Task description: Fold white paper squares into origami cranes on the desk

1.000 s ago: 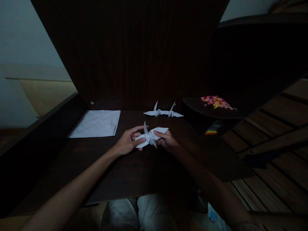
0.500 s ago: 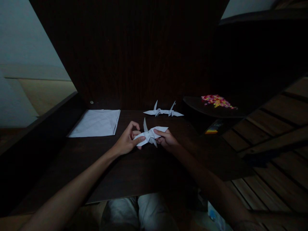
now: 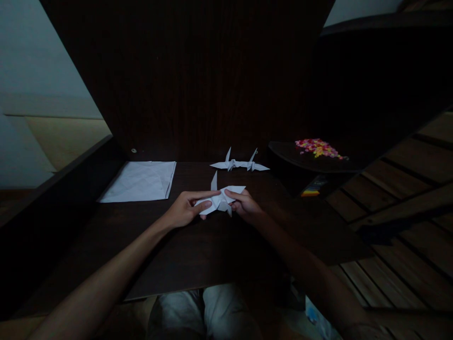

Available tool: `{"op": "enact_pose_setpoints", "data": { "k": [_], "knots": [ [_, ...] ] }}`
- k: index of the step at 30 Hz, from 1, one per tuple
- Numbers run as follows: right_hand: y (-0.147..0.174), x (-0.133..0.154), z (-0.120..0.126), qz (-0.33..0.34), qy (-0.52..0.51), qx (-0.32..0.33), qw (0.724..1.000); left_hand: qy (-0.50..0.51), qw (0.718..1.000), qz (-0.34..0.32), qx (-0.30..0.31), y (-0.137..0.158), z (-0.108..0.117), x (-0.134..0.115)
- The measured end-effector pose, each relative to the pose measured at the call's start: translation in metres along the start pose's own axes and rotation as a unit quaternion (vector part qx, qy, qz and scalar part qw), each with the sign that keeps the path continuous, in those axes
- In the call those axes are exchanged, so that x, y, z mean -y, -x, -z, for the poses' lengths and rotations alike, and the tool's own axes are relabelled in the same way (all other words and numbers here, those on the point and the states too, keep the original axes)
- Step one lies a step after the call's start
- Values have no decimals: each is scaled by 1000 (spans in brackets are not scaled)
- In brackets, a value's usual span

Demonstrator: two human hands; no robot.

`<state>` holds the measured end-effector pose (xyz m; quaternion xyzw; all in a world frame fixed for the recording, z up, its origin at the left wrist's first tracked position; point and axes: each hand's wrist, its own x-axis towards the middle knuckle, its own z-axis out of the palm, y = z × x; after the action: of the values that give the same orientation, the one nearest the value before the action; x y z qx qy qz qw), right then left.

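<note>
A white origami crane (image 3: 222,200) is held between my two hands above the dark desk. My left hand (image 3: 184,208) is closed on its left wing, the thumb on top and the index finger stretched across to the crane's middle. On the other side, my right hand (image 3: 247,205) pinches the right wing with the thumb above and the fingers beneath. One narrow point of the crane sticks up at the back, and another points down toward me. Just behind it on the desk, two white paper cranes (image 3: 241,165) sit wing to wing.
A stack of white paper (image 3: 139,182) lies at the desk's left. On a raised dark shelf (image 3: 283,153) at the right is a heap of small pink, red and yellow pieces (image 3: 320,148). A dark side panel (image 3: 53,193) borders the desk's left, and a tall dark panel (image 3: 187,80) its back.
My left index finger has straightened and moved right onto the crane's middle; before, it was curled up behind the wing. The right hand keeps nearly the same hold.
</note>
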<state>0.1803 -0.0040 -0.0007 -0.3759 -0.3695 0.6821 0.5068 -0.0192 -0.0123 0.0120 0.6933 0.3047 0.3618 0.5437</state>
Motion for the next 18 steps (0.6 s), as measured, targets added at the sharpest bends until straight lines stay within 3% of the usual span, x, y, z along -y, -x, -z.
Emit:
{"op": "enact_pose_setpoints", "data": {
  "k": [13,18],
  "knots": [
    [4,3,-4,14,-17,-8,1000,12,1000,24,-5,1,-1,0],
    [3,3,-3,7,-14,-8,1000,-15,1000,-7,3,0,2,3]
  ]
}}
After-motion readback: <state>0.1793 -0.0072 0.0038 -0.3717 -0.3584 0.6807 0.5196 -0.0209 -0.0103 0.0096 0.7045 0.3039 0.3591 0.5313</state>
